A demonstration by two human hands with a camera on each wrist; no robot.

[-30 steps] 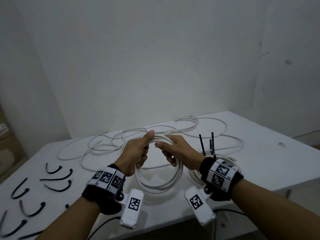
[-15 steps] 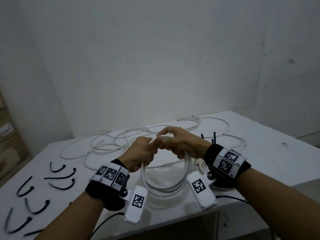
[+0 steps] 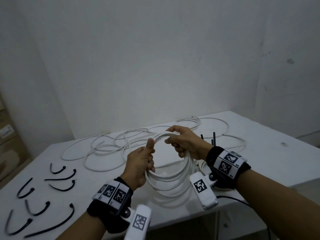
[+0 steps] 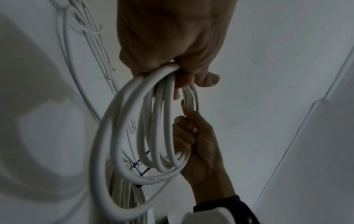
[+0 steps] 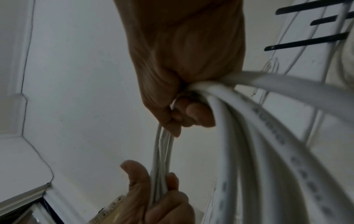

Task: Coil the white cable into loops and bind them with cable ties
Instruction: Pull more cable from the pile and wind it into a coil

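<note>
While counter (image 3: pixel 259 161) stands in white-walled corner | loose cable (image 3: pixel 107 149), ties (image 3: pixel 60 179) lie about | both hands (image 3: pixel 140 163) clenched round coil (image 3: pixel 169 181)

text: none legible | white cable (image 5: pixel 268 118): printed marking, blurred, unreadable

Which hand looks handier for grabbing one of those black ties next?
Probably the left hand: the loose black ties lie on its side of the table. The right hand could go on holding the coil, which both hands grip now.
</note>
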